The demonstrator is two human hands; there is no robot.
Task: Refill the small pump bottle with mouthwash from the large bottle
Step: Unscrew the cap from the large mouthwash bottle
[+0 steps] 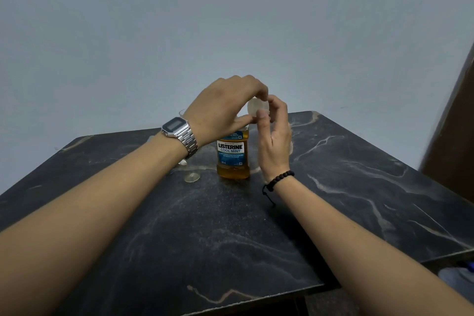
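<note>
Head view — both hands (246,113) atop bottle (233,155)

The blue label on the amber-filled clear plastic mouthwash bottle (233,155) reads "LISTERINE COOL MINT"; its smaller print is too blurred to read.

The table (359,187) is black, veined with pale tan and grey marbling. The bottle (233,159) holds amber-orange liquid and wears a blue label with black lettering on white. The cap (256,108) looks off-white. The watch (179,133) is silver with a grey face; the bracelet (279,179) is black beads. The wall (230,20) is plain blue-grey.
</note>
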